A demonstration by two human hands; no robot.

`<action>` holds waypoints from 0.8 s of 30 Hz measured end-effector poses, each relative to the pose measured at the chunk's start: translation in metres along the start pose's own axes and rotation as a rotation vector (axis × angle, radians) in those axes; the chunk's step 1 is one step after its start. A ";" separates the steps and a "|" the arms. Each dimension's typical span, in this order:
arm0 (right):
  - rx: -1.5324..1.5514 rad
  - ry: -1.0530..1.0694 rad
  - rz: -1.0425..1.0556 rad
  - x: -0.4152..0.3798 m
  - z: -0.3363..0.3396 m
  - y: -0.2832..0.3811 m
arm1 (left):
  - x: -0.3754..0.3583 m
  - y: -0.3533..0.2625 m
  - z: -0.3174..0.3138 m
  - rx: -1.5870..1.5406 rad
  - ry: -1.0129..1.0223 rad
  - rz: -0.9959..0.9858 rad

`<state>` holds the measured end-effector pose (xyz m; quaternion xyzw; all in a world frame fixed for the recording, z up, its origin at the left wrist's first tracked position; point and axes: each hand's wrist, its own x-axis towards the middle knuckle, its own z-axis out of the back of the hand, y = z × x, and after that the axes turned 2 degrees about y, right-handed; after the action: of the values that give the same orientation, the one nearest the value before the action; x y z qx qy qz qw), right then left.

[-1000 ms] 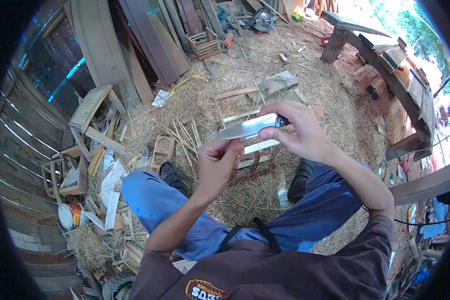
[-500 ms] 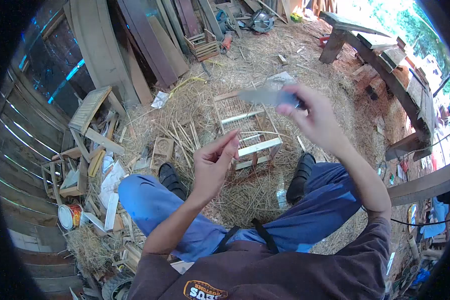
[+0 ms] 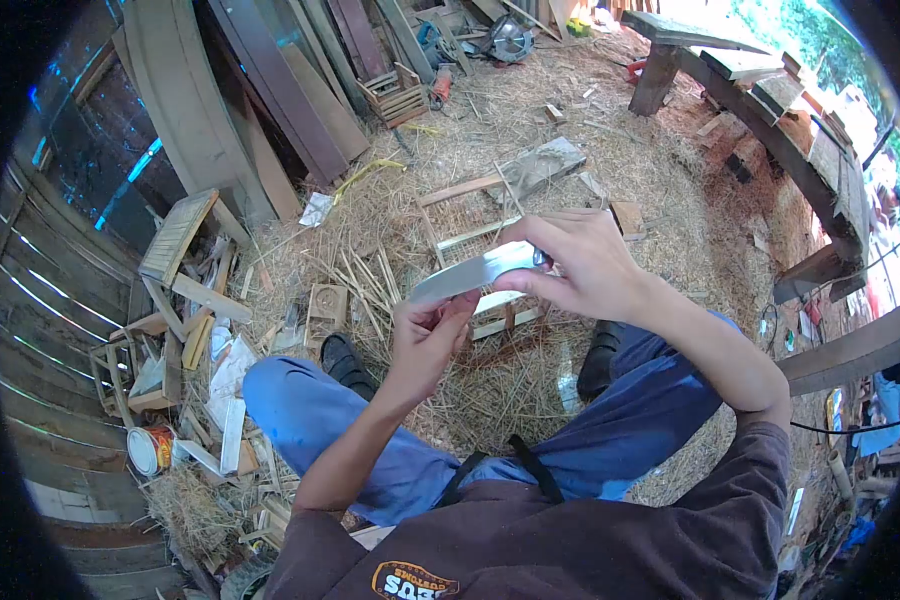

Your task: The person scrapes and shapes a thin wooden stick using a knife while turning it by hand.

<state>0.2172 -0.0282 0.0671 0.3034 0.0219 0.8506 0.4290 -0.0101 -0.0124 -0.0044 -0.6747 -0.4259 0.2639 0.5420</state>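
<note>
My right hand (image 3: 592,268) is closed around the handle of a knife (image 3: 470,273). Its broad, shiny blade points left and lies across the fingertips of my left hand (image 3: 432,335). Those left fingers are pinched together, and the thin wooden strip seen in them a moment ago is mostly hidden behind the blade. Below and beyond my hands, a small wooden frame (image 3: 457,190) with crosspieces rests on the straw-covered ground, partly covered by the knife and right hand.
Thin sticks (image 3: 367,290) lie left of the frame beside a small wooden block (image 3: 326,305). Tall boards (image 3: 195,110) lean on the wall. A circular saw (image 3: 510,40) sits at the back, a rough timber bench (image 3: 810,150) at right, and a paint can (image 3: 150,450) at left.
My right hand has brought the knife down and left, from raised above the frame to across my left fingertips. My left hand stays pinched in nearly the same place.
</note>
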 end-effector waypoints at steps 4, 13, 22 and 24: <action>-0.004 -0.113 -0.193 0.003 0.018 -0.007 | -0.007 -0.004 -0.002 0.187 0.026 0.016; 0.075 0.080 -0.130 0.000 -0.002 0.001 | -0.006 0.020 0.005 0.114 -0.030 0.000; -0.136 0.052 -0.168 0.010 0.009 -0.011 | 0.005 0.001 0.002 0.047 -0.131 -0.062; -0.165 0.016 -0.157 0.012 0.012 -0.009 | 0.006 0.000 0.004 0.054 -0.101 -0.059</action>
<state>0.2247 -0.0160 0.0799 0.2577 -0.0212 0.8157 0.5175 -0.0109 -0.0054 -0.0050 -0.6329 -0.4651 0.2930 0.5452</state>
